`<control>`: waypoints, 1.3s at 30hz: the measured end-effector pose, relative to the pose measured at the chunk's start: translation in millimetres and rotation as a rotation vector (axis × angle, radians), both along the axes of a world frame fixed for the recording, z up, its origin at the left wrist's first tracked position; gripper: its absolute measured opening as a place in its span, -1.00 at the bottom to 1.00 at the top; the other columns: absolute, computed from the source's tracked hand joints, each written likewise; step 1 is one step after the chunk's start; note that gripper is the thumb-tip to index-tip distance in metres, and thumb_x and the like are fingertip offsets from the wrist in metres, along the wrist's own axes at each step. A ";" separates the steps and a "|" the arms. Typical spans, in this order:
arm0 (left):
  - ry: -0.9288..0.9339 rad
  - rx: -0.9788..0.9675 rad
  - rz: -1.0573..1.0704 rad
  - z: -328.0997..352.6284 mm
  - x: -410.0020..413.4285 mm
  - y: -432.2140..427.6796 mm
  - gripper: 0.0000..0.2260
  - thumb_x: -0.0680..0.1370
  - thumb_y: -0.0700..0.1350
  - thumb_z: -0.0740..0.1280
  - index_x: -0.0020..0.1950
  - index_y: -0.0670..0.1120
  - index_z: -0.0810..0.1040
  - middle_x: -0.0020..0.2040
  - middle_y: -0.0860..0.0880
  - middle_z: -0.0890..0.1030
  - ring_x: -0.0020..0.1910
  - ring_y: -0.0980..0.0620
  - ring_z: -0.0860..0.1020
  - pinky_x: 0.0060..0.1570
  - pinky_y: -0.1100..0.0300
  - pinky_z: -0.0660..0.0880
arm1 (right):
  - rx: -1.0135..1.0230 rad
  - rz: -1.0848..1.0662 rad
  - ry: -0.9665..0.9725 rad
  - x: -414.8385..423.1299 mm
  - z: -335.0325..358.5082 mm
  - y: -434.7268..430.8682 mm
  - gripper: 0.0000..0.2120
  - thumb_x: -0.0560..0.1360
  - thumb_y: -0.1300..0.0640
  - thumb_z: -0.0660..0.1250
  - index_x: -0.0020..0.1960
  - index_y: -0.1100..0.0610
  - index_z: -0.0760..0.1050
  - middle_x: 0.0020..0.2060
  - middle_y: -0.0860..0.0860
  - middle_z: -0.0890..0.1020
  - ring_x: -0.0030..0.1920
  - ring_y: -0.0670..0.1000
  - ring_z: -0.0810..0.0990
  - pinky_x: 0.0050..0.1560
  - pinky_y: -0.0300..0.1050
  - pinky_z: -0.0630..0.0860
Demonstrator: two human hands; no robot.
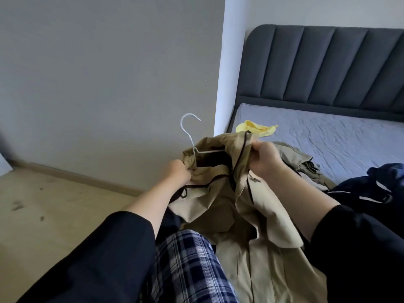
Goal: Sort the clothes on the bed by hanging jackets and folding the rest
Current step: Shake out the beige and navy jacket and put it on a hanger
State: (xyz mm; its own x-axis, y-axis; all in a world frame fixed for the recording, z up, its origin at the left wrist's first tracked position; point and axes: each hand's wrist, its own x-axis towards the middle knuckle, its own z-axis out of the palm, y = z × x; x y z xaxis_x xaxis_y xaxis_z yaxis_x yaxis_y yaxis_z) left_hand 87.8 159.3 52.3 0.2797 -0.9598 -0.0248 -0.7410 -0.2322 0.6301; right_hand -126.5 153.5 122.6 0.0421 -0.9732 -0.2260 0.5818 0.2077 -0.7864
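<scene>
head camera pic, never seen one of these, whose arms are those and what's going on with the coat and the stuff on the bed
There is no machine here. The single picture comes from a wide-angle camera worn on a person's head, looking forward and down, so the arms coming in from the bottom are that person's own.

The left hand and the right hand each grip the collar area of a beige coat, holding it open. A white wire hanger sits inside the neck, its hook sticking up above the fabric.

Behind lies a bed with a dark padded headboard. On it are a yellow garment, another khaki garment and a dark navy garment at the right edge.
</scene>
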 end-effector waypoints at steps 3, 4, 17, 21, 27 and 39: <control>0.219 -0.068 -0.036 14.7 -13.1 -7.3 -0.77 0.53 0.04 0.31 0.04 -0.09 0.58 -0.05 -0.05 0.61 -0.06 -0.12 0.59 -0.09 0.13 0.50 | -0.083 0.196 0.049 24.2 -6.1 17.6 -0.68 0.59 0.30 -0.01 0.08 0.26 0.51 -0.06 0.18 0.65 -0.07 0.14 0.65 -0.05 0.01 0.57; 0.233 -0.075 -0.045 22.0 -16.5 -7.7 -0.78 0.53 0.07 0.28 0.01 -0.03 0.60 -0.09 -0.03 0.61 -0.14 -0.06 0.58 -0.12 0.14 0.51 | -0.100 0.230 0.042 31.0 -6.4 21.3 -0.68 0.58 0.31 -0.01 0.08 0.26 0.52 -0.07 0.16 0.65 -0.06 0.13 0.64 0.00 0.02 0.57; 0.287 -0.505 0.123 230.4 62.7 0.6 -0.77 0.42 -0.06 0.46 -0.34 -0.08 0.46 -0.35 -0.01 0.51 -0.26 -0.06 0.52 -0.29 0.19 0.36 | -0.369 0.031 0.376 109.1 164.5 -0.6 -0.79 0.56 0.23 0.13 -0.16 0.11 0.50 -0.23 0.07 0.50 -0.21 0.01 0.44 -0.23 -0.14 0.39; 0.302 -0.654 0.226 287.8 105.0 18.2 -0.75 0.43 -0.05 0.45 -0.37 -0.06 0.47 -0.39 0.04 0.51 -0.22 -0.09 0.56 -0.29 0.20 0.36 | -0.502 -0.031 0.456 137.9 233.8 7.6 -0.85 0.54 0.20 0.18 -0.14 0.11 0.49 -0.25 0.02 0.52 -0.28 -0.03 0.45 -0.39 -0.27 0.39; 0.065 -0.777 0.231 376.3 159.6 52.6 -0.76 0.43 0.00 0.45 -0.24 -0.15 0.52 -0.28 -0.06 0.56 -0.21 -0.10 0.54 -0.23 0.16 0.41 | -0.873 -0.466 0.675 165.1 306.1 14.1 -0.61 0.51 0.02 0.27 0.29 0.12 0.34 0.06 -0.01 0.50 0.11 0.02 0.47 0.14 -0.10 0.40; -0.280 -0.646 0.217 377.4 245.5 92.3 -0.79 0.45 -0.06 0.45 -0.13 -0.22 0.60 -0.19 -0.12 0.61 -0.14 -0.12 0.57 -0.12 0.11 0.44 | -0.813 -0.022 1.197 234.6 317.0 -18.0 -0.73 0.40 0.00 0.48 -0.10 0.15 0.50 -0.23 0.02 0.54 -0.16 0.08 0.53 -0.27 -0.22 0.48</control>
State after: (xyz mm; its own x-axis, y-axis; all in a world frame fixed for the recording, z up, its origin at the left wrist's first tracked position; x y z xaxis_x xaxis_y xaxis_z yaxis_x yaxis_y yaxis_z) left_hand 333.3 251.7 429.7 0.3783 -0.6811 0.6268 -0.8736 -0.0389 0.4851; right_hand 108.1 135.5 439.6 0.2114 -0.8448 0.4915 -0.4999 -0.5256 -0.6884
